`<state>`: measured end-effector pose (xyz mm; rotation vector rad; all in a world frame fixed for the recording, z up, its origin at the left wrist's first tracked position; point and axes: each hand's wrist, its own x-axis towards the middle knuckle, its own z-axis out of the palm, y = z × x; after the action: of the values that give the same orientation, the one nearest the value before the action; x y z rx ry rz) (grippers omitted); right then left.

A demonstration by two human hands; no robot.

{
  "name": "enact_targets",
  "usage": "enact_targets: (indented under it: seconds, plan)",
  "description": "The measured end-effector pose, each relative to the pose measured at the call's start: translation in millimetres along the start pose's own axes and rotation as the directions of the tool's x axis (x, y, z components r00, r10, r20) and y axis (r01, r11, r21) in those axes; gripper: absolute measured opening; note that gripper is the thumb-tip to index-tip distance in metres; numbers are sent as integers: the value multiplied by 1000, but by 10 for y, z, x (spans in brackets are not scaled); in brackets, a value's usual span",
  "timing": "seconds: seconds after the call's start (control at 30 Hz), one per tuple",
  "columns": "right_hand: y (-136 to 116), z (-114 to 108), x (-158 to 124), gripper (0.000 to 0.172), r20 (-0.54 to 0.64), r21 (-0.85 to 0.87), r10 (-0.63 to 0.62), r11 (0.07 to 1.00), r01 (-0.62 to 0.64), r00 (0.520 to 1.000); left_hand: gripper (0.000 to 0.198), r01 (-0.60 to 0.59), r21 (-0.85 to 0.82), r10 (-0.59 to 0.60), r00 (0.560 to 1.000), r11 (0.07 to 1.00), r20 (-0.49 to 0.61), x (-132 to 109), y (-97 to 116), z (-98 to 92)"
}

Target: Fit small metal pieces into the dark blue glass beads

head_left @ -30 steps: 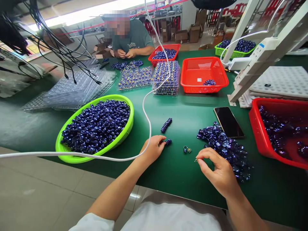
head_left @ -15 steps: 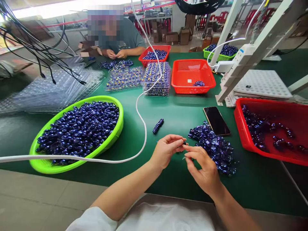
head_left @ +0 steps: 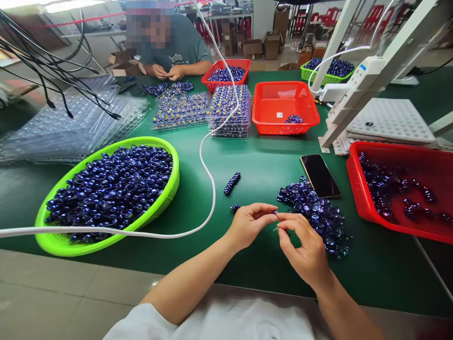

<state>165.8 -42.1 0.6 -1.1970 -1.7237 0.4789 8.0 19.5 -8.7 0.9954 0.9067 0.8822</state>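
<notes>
My left hand and my right hand meet over the near part of the table. Both pinch at a small shiny dark-blue piece, mostly hidden by the fingertips. A tiny pale bit shows by the right thumb and fingers; its kind is unclear. Just right of the hands lies a loose heap of glossy blue ring-like pieces. Beyond the left hand rest a short row of such pieces stuck together and a smaller cluster, partly behind the hand.
A green basket full of blue pieces stands left, crossed by a white cable. Right are a phone and a red bin. Farther off are a red basket, stacked clear trays and a co-worker.
My fingertips have closed in around the small piece, hiding more of it. The small cluster beyond my left hand has come into fuller view. The camera view has shifted slightly.
</notes>
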Motion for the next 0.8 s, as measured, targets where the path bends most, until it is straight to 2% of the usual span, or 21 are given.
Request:
enact_targets:
  seconds: [0.07,0.13,0.27,0.4,0.53,0.8]
  plan:
    - [10,-24,-2,20,20,22,27,999,-27,999,27,-46,138,38,998,989,57,-11,-10,-39]
    - [21,-49,-4,16,42,65,122,990,-125,992,28,-86,212,62,991,973,119,-31,-19,-61]
    - [26,-78,6,7,63,164,376,910,-382,924,27,-105,142,81,982,984,168,-74,-41,-40]
    - [16,-60,20,8,126,283,486,818,-501,865,24,-189,136,169,975,973,144,-101,-68,9]
    - [49,-23,15,10,132,372,562,736,-566,817,24,-235,159,217,969,959,118,-110,-80,27]
    - [113,-63,3,14,182,366,580,709,-603,794,22,-365,278,336,930,888,149,-116,-48,21]
